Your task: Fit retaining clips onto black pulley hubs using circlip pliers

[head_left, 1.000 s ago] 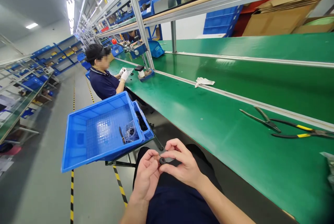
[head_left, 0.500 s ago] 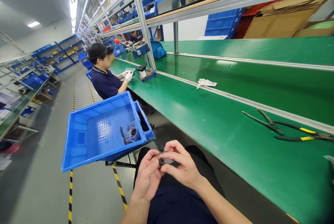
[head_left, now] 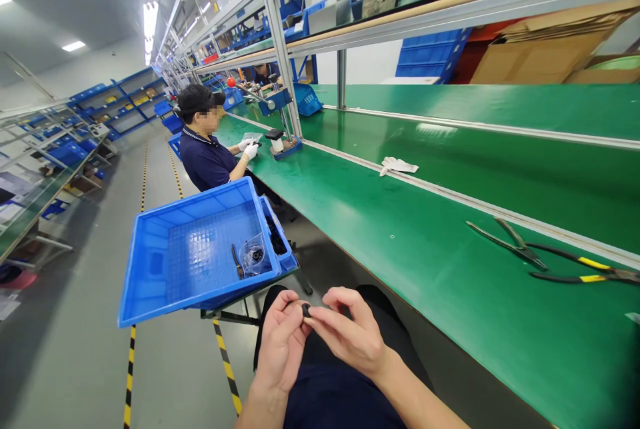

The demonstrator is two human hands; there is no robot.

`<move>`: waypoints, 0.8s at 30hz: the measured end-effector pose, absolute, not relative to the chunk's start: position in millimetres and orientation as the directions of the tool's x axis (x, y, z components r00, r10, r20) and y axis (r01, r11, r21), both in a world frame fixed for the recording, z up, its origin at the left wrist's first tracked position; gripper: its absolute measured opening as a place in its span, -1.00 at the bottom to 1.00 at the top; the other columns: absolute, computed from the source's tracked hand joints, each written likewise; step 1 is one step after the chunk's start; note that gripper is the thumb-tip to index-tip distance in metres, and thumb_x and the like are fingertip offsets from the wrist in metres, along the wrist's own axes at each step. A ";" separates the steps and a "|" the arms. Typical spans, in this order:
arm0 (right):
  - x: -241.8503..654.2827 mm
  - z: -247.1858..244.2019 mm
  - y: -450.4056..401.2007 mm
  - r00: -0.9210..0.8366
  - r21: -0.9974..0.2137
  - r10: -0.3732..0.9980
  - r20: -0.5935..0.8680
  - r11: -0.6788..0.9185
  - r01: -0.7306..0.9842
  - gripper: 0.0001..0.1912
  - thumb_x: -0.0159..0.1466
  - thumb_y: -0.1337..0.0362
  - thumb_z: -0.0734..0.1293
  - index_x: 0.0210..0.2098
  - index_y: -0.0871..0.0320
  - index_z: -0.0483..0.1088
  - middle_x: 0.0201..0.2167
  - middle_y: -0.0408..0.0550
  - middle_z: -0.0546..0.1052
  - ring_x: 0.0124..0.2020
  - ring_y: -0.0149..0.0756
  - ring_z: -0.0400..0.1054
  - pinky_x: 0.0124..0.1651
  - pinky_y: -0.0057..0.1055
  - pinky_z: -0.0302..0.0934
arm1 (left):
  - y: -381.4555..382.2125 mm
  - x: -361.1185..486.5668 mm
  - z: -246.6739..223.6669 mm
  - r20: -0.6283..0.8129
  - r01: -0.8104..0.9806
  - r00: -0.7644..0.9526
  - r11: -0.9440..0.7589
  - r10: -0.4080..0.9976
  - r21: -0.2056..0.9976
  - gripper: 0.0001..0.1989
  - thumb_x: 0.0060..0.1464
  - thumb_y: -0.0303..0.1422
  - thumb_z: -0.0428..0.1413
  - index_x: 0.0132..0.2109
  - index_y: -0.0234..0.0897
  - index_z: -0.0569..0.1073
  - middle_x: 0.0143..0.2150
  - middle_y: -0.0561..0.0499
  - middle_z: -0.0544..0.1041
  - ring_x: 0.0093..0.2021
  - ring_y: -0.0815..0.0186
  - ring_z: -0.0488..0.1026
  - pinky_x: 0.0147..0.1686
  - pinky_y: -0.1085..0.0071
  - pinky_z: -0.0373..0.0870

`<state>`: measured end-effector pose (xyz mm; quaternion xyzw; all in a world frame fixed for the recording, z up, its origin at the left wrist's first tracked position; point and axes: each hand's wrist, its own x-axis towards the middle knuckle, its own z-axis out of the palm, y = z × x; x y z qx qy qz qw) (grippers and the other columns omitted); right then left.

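Observation:
A small, round black part (head_left: pixel 306 310), ring-like with a hole, is held over my lap. My left hand (head_left: pixel 284 339) pinches it between thumb and fingertips. From the other side, my right hand (head_left: pixel 354 332) presses its fingertips against the same part, while one of its fingers arches above, apart from it. The fingertips cover much of the part. Left of my hands stands a large blue bin (head_left: pixel 200 249), holding a clear plastic bag (head_left: pixel 254 257) with black parts and a dark-handled tool (head_left: pixel 237 260).
Along the right runs a green workbench (head_left: pixel 400 269), with pliers (head_left: pixel 510 246), yellow-and-black-handled pliers (head_left: pixel 583 268) and a white glove (head_left: pixel 399 165) on it. A co-worker (head_left: pixel 205 146) in white gloves sits beyond the bin, near a lever press (head_left: pixel 280 116). A smaller blue bin (head_left: pixel 287 259) adjoins the large one.
The black part has turned, so its hole no longer faces me as plainly. My right fingers have shifted around it, with one finger lifted away. The camera view has tilted slightly.

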<state>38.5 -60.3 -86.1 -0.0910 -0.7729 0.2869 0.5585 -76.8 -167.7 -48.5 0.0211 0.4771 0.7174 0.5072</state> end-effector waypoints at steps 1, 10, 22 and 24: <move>38.4 -87.1 -60.6 -0.365 -0.539 0.453 0.814 0.823 -0.180 -0.63 0.26 0.57 0.48 0.02 0.17 0.49 -0.14 0.04 0.33 -0.30 -0.35 0.26 -0.35 -0.35 0.34 | -168.5 -76.3 -49.3 -0.453 -0.712 -0.478 -0.030 0.752 0.701 -0.57 -0.05 -0.31 0.51 -0.09 -0.23 0.51 -0.25 0.02 0.58 -0.24 0.36 0.52 -0.13 0.44 0.45; 52.9 -105.8 -56.8 -0.409 -0.666 0.577 0.707 0.737 -0.111 -0.53 0.37 0.26 0.46 0.24 0.12 0.39 0.06 0.19 0.31 -0.10 -0.15 0.38 -0.20 -0.22 0.50 | -157.6 -156.7 -46.4 0.174 0.171 -0.881 -0.047 0.440 0.984 -0.65 0.08 -0.20 0.42 -0.08 -0.25 0.53 -0.15 -0.06 0.62 -0.14 0.26 0.55 -0.07 0.38 0.47; 86.5 -140.4 -38.8 -0.346 -0.671 0.655 0.671 0.736 0.092 -0.58 0.36 0.10 0.43 0.20 -0.06 0.50 0.00 0.15 0.44 -0.15 -0.06 0.48 -0.23 -0.15 0.52 | -143.7 -225.2 -67.3 0.175 0.130 -0.872 -0.129 0.457 0.983 -0.51 0.01 -0.14 0.45 -0.03 -0.28 0.48 -0.12 -0.12 0.63 -0.13 0.21 0.63 -0.02 0.28 0.58; 102.2 -152.9 -22.5 -0.336 -0.661 0.670 0.662 0.733 0.159 -0.57 0.32 0.03 0.45 0.17 -0.15 0.53 -0.04 0.12 0.49 -0.17 -0.02 0.50 -0.22 -0.08 0.51 | -146.1 -222.9 -66.2 0.180 0.095 -0.871 -0.203 0.458 0.975 -0.52 0.01 -0.16 0.46 -0.04 -0.26 0.48 -0.13 -0.08 0.63 -0.14 0.24 0.63 -0.03 0.30 0.59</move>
